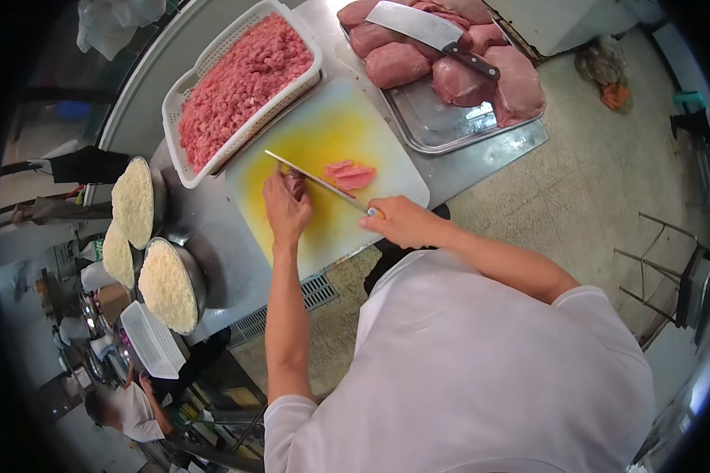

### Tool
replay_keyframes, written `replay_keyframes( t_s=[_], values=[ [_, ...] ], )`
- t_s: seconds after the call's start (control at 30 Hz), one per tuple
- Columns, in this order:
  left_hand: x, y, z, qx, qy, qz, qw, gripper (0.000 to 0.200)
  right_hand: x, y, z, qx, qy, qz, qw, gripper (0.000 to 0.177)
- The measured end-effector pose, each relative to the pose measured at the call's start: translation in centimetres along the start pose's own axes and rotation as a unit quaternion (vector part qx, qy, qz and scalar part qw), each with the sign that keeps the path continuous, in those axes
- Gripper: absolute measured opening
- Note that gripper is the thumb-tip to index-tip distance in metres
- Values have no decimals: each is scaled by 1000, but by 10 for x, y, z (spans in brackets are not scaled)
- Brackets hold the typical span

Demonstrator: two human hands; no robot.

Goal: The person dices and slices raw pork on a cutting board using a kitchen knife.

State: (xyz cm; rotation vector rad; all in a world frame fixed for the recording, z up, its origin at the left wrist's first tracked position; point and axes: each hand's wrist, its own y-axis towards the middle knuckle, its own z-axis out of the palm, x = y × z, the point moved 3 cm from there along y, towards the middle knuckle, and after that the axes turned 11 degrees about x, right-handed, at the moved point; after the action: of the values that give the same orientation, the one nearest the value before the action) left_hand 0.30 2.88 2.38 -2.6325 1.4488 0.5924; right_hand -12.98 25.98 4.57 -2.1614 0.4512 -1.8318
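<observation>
My right hand (402, 221) is closed round the handle of a long knife (323, 184), whose blade points up and left across a yellow-stained white cutting board (394, 169). Under my left hand (285, 206), fingers curled, a dark red piece of meat (294, 184) is pressed to the board beside the blade. Its underside is hidden by my fingers. On the far side of the knife lie several pink meat slices (350, 174).
A white basket of minced meat (248, 79) stands at the upper left. A metal tray (426, 130) holds large meat pieces and a cleaver (418, 27). Bowls of pale grated food (168, 285) line the table's left end. Another person (134, 410) is at lower left.
</observation>
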Motion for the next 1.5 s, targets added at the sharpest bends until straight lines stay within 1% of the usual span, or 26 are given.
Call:
replay_keyframes(
  t_s=[0.03,0.17,0.27,0.33,0.37,0.43,0.57,0.67,0.73,0.77,0.8,0.83,0.97,1.03,1.07,1.13,1.17,1.23,1.27,1.3,1.33,1.37,1.4,1.43,1.47,1.5],
  values=[
    [3,0,0,76,26,-16,997,64,0,-2,-7,37,78,74,993,47],
    [-2,-7,-6,103,17,-70,992,43,-15,-3,-14,19,79,71,994,46],
    [-11,-1,-1,47,53,-63,996,32,-15,-3,-15,16,78,68,994,46],
    [-23,2,-2,-56,64,71,994,21,-10,-4,-14,15,81,65,994,45],
    [-21,2,-1,-54,63,73,994,21,-13,-4,-13,14,83,66,994,45],
    [-13,2,5,41,69,42,996,20,-17,-2,-14,17,92,50,994,44],
    [-11,6,5,83,87,-12,993,19,-18,-3,-14,17,92,59,994,43],
    [-9,5,4,47,67,-5,997,21,-17,-3,-12,20,93,50,994,43],
    [-10,-1,-14,-146,98,59,983,29,-17,-4,-12,16,103,45,993,42],
    [-3,-3,-18,-144,98,60,983,29,-17,-4,-12,16,105,45,993,42],
    [15,0,-16,29,-37,-86,995,36,-16,-4,-12,16,104,46,993,42],
    [26,-7,-7,200,-170,-229,937,44,-15,-4,-11,19,101,47,994,42],
    [11,-9,-12,202,-95,-167,960,47,-11,-2,-15,24,108,65,992,40],
    [-2,-16,-10,33,43,54,997,53,-10,-3,-20,33,116,87,989,41],
    [-2,-23,-1,33,41,49,997,53,-12,-3,-18,37,113,90,989,41],
    [-8,-35,8,-47,61,155,985,65,-14,-1,-17,38,118,72,990,41],
    [-6,-44,9,-53,61,147,986,65,-13,0,-18,44,111,73,990,41],
    [-7,-55,7,40,-74,92,992,69,-8,-1,-20,40,53,72,995,40],
    [-13,-59,6,-37,-160,46,985,62,-11,-2,-16,40,52,76,995,40],
    [-18,-56,16,-35,-164,41,985,62,-10,-1,-12,7,-11,19,1000,40],
    [-12,-45,28,-71,-291,-59,952,59,-5,-1,-10,-26,-76,-42,996,39],
    [-7,-44,39,-104,-409,-158,893,58,-3,-3,-4,-23,-78,-38,996,39],
    [-11,-50,47,-105,-413,-163,890,58,7,-9,2,-27,-118,-25,992,40],
    [-20,-52,51,-102,-359,-111,921,57,16,-15,4,-32,-162,-14,986,41],
    [-26,-49,53,-100,-303,-57,946,55,21,-17,2,-4,-137,15,990,43],
    [-26,-48,49,-103,-308,-57,944,55,18,-14,1,-4,-143,18,990,43]
  ],
)
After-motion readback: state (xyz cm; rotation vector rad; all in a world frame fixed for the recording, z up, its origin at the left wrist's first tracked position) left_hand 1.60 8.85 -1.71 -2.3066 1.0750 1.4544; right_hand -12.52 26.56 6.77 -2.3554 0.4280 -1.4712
